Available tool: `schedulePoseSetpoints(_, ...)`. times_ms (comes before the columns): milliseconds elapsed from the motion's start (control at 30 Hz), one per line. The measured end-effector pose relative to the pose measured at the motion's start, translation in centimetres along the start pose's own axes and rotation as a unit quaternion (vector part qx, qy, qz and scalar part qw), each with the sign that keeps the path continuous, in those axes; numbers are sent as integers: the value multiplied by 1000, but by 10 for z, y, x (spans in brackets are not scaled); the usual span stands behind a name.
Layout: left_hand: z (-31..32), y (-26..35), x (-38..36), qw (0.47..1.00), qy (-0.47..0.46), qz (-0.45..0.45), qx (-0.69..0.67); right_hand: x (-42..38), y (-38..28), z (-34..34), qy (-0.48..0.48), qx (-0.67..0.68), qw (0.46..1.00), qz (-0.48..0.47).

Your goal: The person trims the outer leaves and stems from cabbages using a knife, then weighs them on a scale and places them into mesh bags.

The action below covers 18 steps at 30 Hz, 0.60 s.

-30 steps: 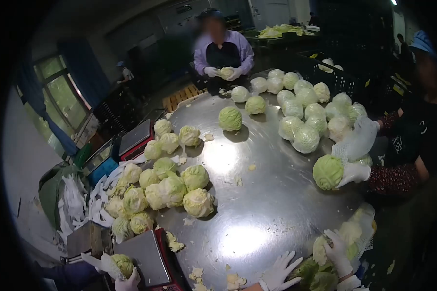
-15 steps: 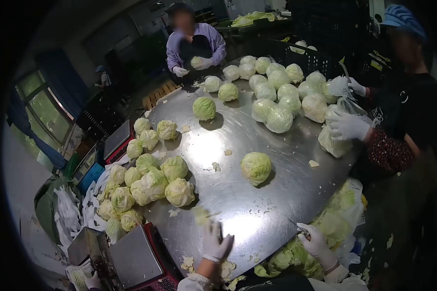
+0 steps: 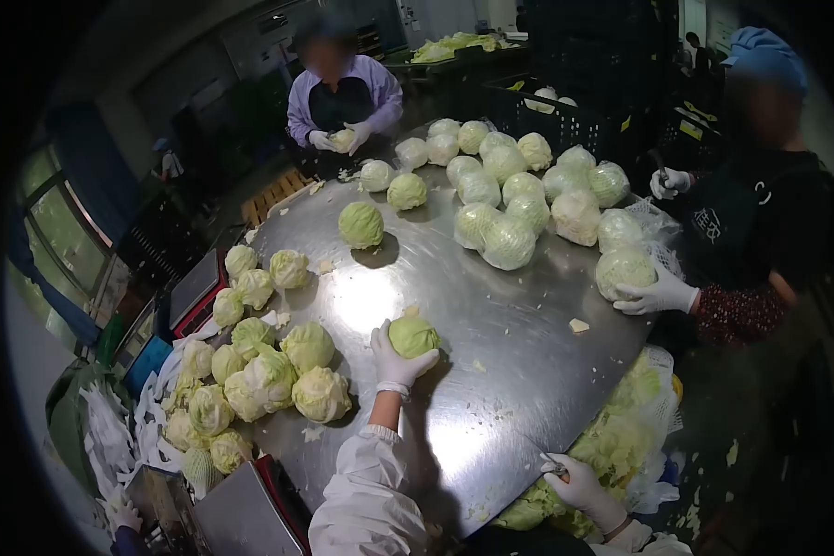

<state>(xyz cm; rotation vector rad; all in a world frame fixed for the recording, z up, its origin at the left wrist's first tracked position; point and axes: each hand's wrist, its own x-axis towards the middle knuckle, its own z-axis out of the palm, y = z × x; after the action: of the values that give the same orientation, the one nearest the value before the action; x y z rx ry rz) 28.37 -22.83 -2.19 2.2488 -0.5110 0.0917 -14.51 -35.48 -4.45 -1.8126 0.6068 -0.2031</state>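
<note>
Your left hand (image 3: 394, 357) wraps its fingers around a cabbage (image 3: 413, 336) on the steel table (image 3: 519, 361); your right hand (image 3: 579, 480), at the table's near edge, grips a knife (image 3: 554, 468).

view: a single head camera, worn by the person at the near edge of the table (image 3: 491, 306).
facing: forward and down across the table, toward its far edge.
lens: wide fisheye, with dark rounded corners and a curved table rim.
nearness: close to the near edge; the person's left hand (image 3: 394, 357) reaches out over the table, the right hand (image 3: 579, 482) sits low by the near rim.
far reach: one co-worker (image 3: 343, 102) stands beyond the far edge, another (image 3: 760, 185) at the right of the table.
left of table: scales (image 3: 195, 287) and a window (image 3: 60, 236).
shared view: none, only one camera.
</note>
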Motion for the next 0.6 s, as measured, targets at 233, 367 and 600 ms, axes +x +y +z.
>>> schedulePoseSetpoints(233, -43, -1, -89, 866, -177, -207, -419, 15, -3, 25, -22, 28, 999, -23)
schedulePoseSetpoints(367, -94, 42, -192, 655, -321, -421, -539, 45, -84, 36, -118, -44, 979, -159)
schedulePoseSetpoints(600, -160, 13, -280, 723, -369, -352, -466, 23, -82, 78, -272, 161, 947, 56)
